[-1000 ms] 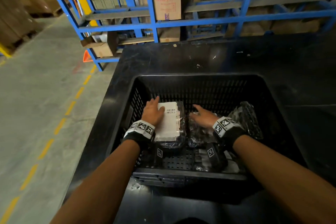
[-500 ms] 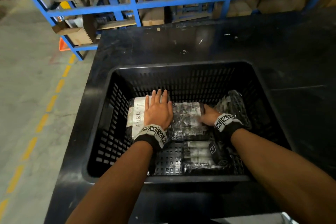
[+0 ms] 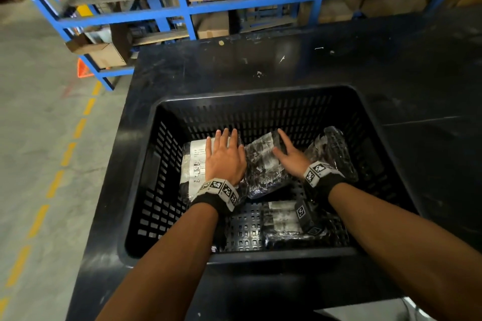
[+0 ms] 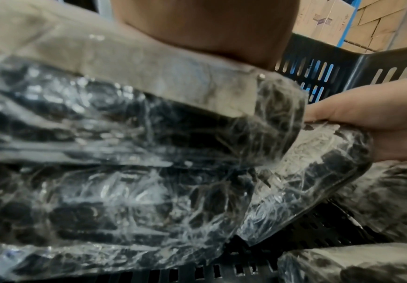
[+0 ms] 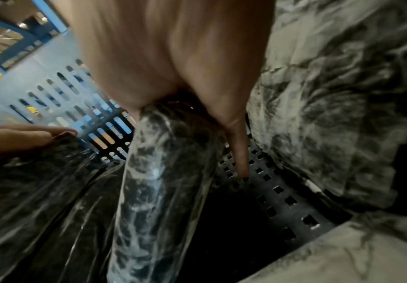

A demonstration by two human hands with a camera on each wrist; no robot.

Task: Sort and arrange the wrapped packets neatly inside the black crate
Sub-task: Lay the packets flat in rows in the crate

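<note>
The black crate (image 3: pixel 260 92) stands on a black table. Several clear-wrapped dark packets lie inside it. My left hand (image 3: pixel 224 156) lies flat, fingers straight, on the white-labelled packet (image 3: pixel 195 161) at the crate's left; its label side (image 4: pixel 149 92) shows under my palm. My right hand (image 3: pixel 285 150) rests with straight fingers against the right edge of the middle packet (image 3: pixel 262 168), and that edge (image 5: pixel 158 172) runs between thumb and fingers. One more packet (image 3: pixel 336 151) leans on the right wall. A further one (image 3: pixel 283 219) lies by the near wall.
Bare perforated crate floor (image 3: pixel 245 227) shows near the front, left of the near packet. The black table (image 3: pixel 313 60) extends behind and to the right. Blue racking (image 3: pixel 187 8) with cardboard boxes stands beyond it. A concrete aisle with a dashed yellow line (image 3: pixel 54 182) runs on the left.
My left hand has laid the labelled packet down flat at the crate's left and stays on it. My right hand's fingers have straightened along the middle packet's right edge.
</note>
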